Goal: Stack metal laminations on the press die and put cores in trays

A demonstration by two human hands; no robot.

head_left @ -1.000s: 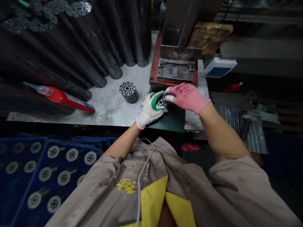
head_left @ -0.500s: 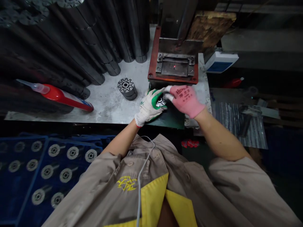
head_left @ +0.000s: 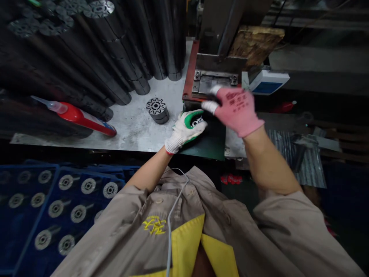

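Note:
My left hand [head_left: 184,131], in a white glove with a green palm, is shut around a small slotted steel lamination stack [head_left: 197,122], most of which it hides. The stack sits just above a dark green mat [head_left: 211,146]. My right hand [head_left: 235,109], in a pink glove, is raised off the stack with its fingers apart and holds nothing. Its fingertips are close to the front of a steel press die [head_left: 215,81] on a red plate. A similar star-slotted stack [head_left: 157,110] stands on the bench to the left.
Tall columns of dark laminations [head_left: 121,50] crowd the back left of the steel bench [head_left: 135,134]. A red adhesive bottle [head_left: 83,121] lies in front of them. Blue trays of round parts [head_left: 77,204] sit below the bench edge. A white-and-blue box [head_left: 268,82] stands right of the press.
My right hand has lifted from the stack and moved up and to the right, with its fingers spreading. My left hand stays around the stack.

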